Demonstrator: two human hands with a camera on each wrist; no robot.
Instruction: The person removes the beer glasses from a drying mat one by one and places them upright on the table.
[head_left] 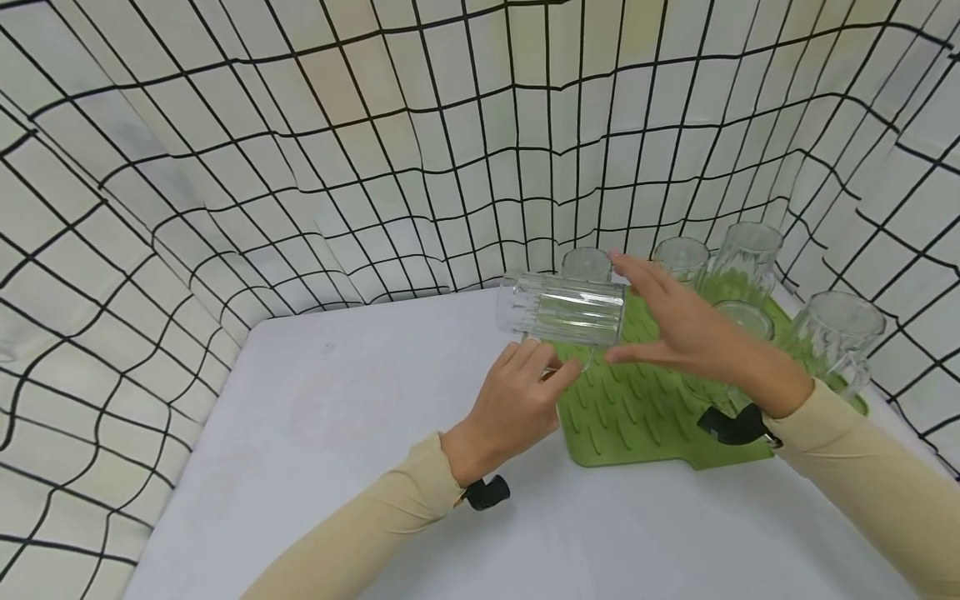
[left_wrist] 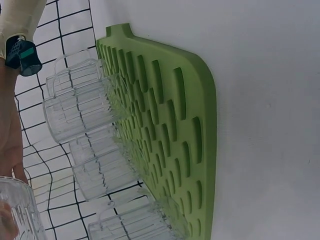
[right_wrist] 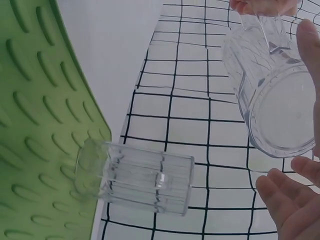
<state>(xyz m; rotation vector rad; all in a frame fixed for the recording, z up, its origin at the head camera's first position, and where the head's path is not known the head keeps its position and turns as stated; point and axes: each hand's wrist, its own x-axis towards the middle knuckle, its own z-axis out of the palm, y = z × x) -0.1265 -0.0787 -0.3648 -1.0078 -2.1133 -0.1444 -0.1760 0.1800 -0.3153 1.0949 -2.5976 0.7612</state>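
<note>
A clear glass mug [head_left: 570,310] lies sideways in the air above the left edge of a green ribbed drying mat [head_left: 622,437]. My left hand [head_left: 517,408] grips its handle from below. In the right wrist view the round base of the held mug [right_wrist: 287,112] faces the camera. Beside that base is my right hand [head_left: 693,327], thumb and fingers spread apart; whether it touches the glass, I cannot tell. The left wrist view catches only part of the held mug [left_wrist: 20,210] at its lower left corner.
Several other glass mugs stand on the mat, among them one at the right [head_left: 836,333], one at the back [head_left: 750,250] and one at the back left corner [head_left: 587,263]. White table surface [head_left: 337,433] extends left. Black-gridded white walls [head_left: 450,167] enclose the table's back and sides.
</note>
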